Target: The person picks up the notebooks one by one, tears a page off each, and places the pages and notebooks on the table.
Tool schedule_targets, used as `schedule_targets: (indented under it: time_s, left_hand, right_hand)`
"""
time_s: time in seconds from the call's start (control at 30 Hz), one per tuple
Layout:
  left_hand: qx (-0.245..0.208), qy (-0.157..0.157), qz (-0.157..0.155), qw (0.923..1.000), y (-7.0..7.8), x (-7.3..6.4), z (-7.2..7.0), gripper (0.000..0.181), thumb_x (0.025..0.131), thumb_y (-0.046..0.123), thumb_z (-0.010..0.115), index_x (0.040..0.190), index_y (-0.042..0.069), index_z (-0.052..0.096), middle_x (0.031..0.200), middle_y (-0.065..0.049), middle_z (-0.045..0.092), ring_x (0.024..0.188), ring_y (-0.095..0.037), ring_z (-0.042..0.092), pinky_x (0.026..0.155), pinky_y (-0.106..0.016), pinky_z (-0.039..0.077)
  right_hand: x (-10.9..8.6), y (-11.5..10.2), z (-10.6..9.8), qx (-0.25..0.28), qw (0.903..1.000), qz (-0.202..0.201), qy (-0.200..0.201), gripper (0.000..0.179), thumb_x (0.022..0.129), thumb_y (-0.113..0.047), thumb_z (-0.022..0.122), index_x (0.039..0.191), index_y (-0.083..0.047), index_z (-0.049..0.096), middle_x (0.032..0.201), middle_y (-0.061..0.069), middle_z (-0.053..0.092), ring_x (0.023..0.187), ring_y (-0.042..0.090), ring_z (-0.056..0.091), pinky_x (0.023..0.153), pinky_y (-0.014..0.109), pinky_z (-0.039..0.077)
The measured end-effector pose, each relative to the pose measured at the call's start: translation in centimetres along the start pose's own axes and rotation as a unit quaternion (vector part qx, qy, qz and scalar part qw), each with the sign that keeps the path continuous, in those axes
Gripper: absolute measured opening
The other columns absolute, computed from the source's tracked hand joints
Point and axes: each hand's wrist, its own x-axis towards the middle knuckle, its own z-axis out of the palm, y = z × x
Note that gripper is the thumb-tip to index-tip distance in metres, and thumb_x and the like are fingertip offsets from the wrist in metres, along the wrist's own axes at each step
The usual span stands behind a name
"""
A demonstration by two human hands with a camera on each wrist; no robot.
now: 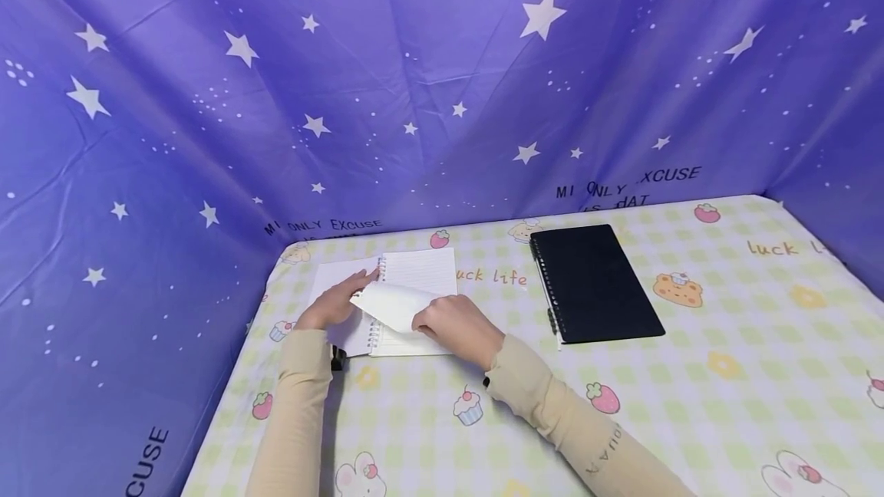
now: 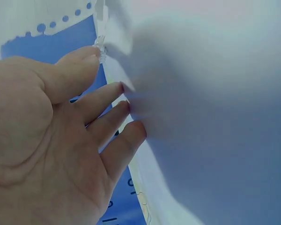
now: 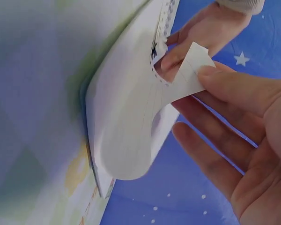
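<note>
The curtain is violet-blue with white stars; the tablecloth has pale green and white checks with pink strawberries; the open notebook has white, lined pages, the other notebook is black, the sleeves are beige

The page is smooth paper, and the black cover (plastic-looking) is matt.

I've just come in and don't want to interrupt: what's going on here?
A person's right hand pinches a curled page, lifted over an open spiral notebook. The left hand lies over the notebook's left side, near the rings. Whether the page is wholly free of the rings is hard to tell. A black-covered notebook lies apart on the right, untouched.
</note>
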Motion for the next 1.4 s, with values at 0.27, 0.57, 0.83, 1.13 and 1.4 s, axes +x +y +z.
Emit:
schedule_targets:
  time_s: [0.27,0.57,0.83,1.13,1.4]
  left_hand:
    - [-0.054,-0.008,0.004,0.9985,-0.4,0.0,-0.4,0.050,0.108,0.019,0.038,0.156,0.005,0.028,0.160,-0.029,0.018,0.147,-0.048,0.020,0.118,-0.062,0.021]
    - [-0.040,-0.007,-0.019,0.9990,-0.1,0.3,0.2,0.064,0.103,0.034,0.052,0.157,0.010,0.027,0.161,-0.025,0.018,0.150,-0.043,0.014,0.119,-0.062,0.019]
    - [-0.035,-0.007,-0.024,0.9991,-0.1,0.2,0.4,0.072,0.100,0.039,0.058,0.157,0.010,0.026,0.162,-0.023,0.017,0.150,-0.043,0.012,0.118,-0.063,0.017]
    - [-0.019,0.008,-0.026,0.9994,0.2,-0.1,0.7,0.073,0.099,0.038,0.060,0.157,0.008,0.026,0.161,-0.026,0.019,0.149,-0.046,0.016,0.116,-0.066,0.019]
    - [-0.014,0.009,-0.039,0.9991,0.7,0.1,1.0,0.073,0.100,0.036,0.058,0.157,0.009,0.025,0.161,-0.026,0.018,0.149,-0.046,0.015,0.116,-0.067,0.018]
  right_hand:
    - [-1.0,-1.7,-0.5,0.003,0.9984,-0.030,-0.048,0.018,0.095,-0.012,0.066,0.082,-0.019,0.076,0.079,-0.009,0.070,0.069,0.004,0.056,0.064,0.020,0.047]
    - [-2.1,-2.8,-1.1,0.032,0.9942,-0.087,-0.054,0.019,0.097,-0.016,0.064,0.079,-0.016,0.069,0.078,-0.010,0.063,0.073,0.004,0.051,0.072,0.015,0.045]
    - [-2.7,-3.7,-0.9,0.041,0.9901,-0.104,-0.084,0.010,0.101,-0.010,0.054,0.100,-0.013,0.064,0.090,-0.006,0.071,0.071,0.000,0.055,0.068,0.012,0.049]
    - [-3.3,-4.8,0.0,-0.026,0.9843,-0.132,-0.114,0.023,0.095,-0.007,0.063,0.111,-0.020,0.074,0.108,-0.012,0.074,0.090,-0.001,0.068,0.079,0.014,0.054]
    - [-3.8,-5.7,0.7,-0.033,0.9790,-0.164,-0.117,0.018,0.092,-0.011,0.067,0.091,-0.027,0.076,0.088,-0.018,0.074,0.072,-0.009,0.059,0.067,0.013,0.050]
